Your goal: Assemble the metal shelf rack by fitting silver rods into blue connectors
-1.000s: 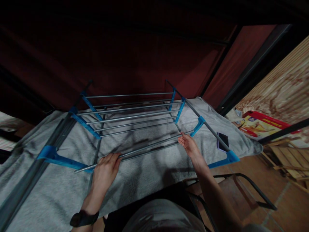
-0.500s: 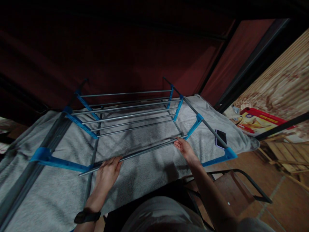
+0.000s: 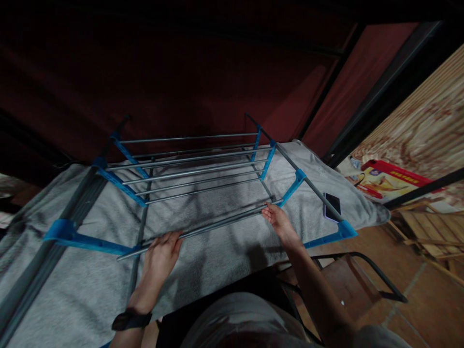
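Rack frame, partly fitted, on a grey blanket (image 3: 224, 253).

Done: rods (image 3: 195, 172) span the two farther pairs of blue brackets.

Left, by the look of it: the third pair, where the held rod (image 3: 223, 224) lies across from the left bracket (image 3: 94, 242) to the right bracket (image 3: 293, 187). Its left end juts past the bracket, so it appears unseated. A second rod seems to run just beside it (too close to separate clearly). The nearest bracket (image 3: 330, 236) on the right shows no rod.

Left hand (image 3: 161, 253): fingers together, curled over the held rod. Right hand (image 3: 277, 220): fingertips closed on the same rod near its right end.

Materials: rods — slim, straight, round, dull silver metal. Brackets — moulded blue plastic, flat-armed. Side tube (image 3: 319, 195) — thicker, dark grey. Blanket — soft pile, creased. Phone (image 3: 332, 208) — dark screen, purplish edge, lying beside the side tube.
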The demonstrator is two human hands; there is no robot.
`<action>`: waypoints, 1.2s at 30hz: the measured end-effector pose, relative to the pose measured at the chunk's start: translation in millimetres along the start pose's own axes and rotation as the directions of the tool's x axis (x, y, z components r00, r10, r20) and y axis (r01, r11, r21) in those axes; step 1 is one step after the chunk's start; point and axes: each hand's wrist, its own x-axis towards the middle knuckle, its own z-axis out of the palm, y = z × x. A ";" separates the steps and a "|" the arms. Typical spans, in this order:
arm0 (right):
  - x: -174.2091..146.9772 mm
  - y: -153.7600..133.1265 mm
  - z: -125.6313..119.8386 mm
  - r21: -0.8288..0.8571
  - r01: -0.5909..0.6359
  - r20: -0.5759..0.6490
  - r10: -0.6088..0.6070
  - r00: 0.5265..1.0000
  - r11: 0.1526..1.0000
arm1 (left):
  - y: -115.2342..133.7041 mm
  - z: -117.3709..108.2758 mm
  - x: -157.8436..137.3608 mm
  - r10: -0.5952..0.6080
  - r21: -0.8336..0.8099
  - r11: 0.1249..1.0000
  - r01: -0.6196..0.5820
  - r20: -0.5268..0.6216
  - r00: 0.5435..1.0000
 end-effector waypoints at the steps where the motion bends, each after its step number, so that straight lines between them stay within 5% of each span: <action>1: 0.0 0.0 0.1 0.001 0.001 -0.003 -0.001 1.000 1.000 | -0.2 -0.4 0.3 0.001 0.000 1.000 -0.001 -0.007 1.000; 23: -8.8 -3.3 -1.7 0.004 -0.036 0.004 0.036 0.999 0.999 | 13.6 -17.1 -2.2 -0.002 -0.015 1.000 0.002 -0.013 1.000; 32: -13.1 12.6 -7.1 -0.111 -0.118 0.075 0.126 0.989 0.987 | 29.9 -25.6 0.2 -0.080 0.011 0.997 0.079 0.032 0.996; 36: -35.6 21.6 6.3 -0.253 -0.056 0.165 0.100 0.981 0.966 | 31.5 -25.1 -1.3 -0.086 -0.006 0.996 0.087 0.053 0.995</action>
